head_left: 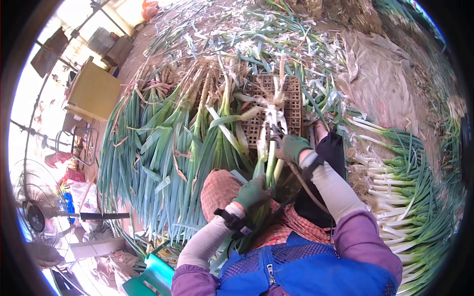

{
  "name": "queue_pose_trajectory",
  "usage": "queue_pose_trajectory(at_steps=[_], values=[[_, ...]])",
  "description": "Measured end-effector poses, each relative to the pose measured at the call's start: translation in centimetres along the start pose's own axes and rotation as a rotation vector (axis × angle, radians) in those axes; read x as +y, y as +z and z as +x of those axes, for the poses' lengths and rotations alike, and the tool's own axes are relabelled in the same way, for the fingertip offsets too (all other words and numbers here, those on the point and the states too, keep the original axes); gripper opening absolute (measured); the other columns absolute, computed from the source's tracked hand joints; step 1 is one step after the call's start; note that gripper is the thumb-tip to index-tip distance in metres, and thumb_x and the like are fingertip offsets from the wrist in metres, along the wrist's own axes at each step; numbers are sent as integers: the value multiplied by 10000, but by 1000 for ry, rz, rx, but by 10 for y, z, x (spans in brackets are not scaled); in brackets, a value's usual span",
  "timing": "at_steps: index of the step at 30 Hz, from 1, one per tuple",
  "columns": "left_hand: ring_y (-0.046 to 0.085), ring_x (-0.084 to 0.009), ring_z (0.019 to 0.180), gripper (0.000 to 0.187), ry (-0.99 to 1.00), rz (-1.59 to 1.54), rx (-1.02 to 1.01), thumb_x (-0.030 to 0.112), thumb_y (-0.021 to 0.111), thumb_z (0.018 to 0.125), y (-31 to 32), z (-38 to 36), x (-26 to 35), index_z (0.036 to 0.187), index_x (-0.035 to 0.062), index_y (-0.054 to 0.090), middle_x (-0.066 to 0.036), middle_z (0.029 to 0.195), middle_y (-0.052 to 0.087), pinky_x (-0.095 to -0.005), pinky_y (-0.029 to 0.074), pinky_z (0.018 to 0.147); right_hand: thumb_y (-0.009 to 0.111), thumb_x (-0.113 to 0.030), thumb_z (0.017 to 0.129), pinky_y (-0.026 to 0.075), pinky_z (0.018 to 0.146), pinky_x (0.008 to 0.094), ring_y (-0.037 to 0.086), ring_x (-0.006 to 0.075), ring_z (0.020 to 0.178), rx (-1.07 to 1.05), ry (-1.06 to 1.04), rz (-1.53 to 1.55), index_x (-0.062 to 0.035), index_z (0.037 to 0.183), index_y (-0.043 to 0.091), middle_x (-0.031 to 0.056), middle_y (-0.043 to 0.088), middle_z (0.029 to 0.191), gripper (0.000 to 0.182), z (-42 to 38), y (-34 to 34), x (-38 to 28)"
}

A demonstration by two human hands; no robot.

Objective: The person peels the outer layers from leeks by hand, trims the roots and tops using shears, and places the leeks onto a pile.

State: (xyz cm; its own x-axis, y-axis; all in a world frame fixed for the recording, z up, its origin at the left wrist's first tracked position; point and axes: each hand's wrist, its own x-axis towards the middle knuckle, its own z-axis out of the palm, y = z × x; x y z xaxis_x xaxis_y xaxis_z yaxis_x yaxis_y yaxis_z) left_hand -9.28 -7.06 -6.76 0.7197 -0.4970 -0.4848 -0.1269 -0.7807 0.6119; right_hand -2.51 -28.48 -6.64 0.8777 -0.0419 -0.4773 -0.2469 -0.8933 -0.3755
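Note:
Both hands wear green gloves in the head view. My left hand (251, 192) is closed around the leafy part of some leeks (271, 160), low in front of my body. Their white ends and roots point away from me over a brown plastic crate (294, 101). My right hand (295, 149) is closed beside the pale stalks, on a small dark tool (277, 134) with a brown hose (311, 190) running back toward my lap. The tool's exact shape is partly hidden by the glove.
Untrimmed leeks (168, 148) lie heaped to the left of the crate. Cleaned leeks (395, 197) with white ends lie in a row at the right. Peeled scraps (247, 39) litter the floor ahead. A fan (37, 214) stands far left, near a teal plastic object (150, 276).

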Motion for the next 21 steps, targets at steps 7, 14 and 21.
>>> queue_pose_trajectory(at_steps=[7, 14, 21], values=[[677, -267, 898, 356, -25, -463, -61, 302, 652, 887, -74, 57, -52, 1108, 23, 644, -157, 970, 697, -369, 516, 793, 615, -448, 769, 523, 846, 417, 670, 393, 941, -8, 127, 103, 33, 973, 692, 277, 670, 942, 528, -28, -5, -4], [586, -333, 1070, 434, -80, 219, 768, 286, 651, 831, -131, 160, -96, 1210, 85, 587, -165, 1181, 610, -420, 466, 911, 598, -415, 759, 535, 755, 451, 679, 416, 813, -77, 80, 450, 73, 969, 627, 290, 653, 772, 531, -37, -4, 5], [440, -290, 1275, 764, -238, 707, 705, 323, 673, 787, -101, 268, -116, 1414, 41, 342, -128, 1347, 470, -446, 368, 1041, 639, -370, 795, 493, 836, 456, 637, 421, 941, -20, -20, 362, -56, 1298, 485, 272, 649, 964, 613, -16, 9, 17]])
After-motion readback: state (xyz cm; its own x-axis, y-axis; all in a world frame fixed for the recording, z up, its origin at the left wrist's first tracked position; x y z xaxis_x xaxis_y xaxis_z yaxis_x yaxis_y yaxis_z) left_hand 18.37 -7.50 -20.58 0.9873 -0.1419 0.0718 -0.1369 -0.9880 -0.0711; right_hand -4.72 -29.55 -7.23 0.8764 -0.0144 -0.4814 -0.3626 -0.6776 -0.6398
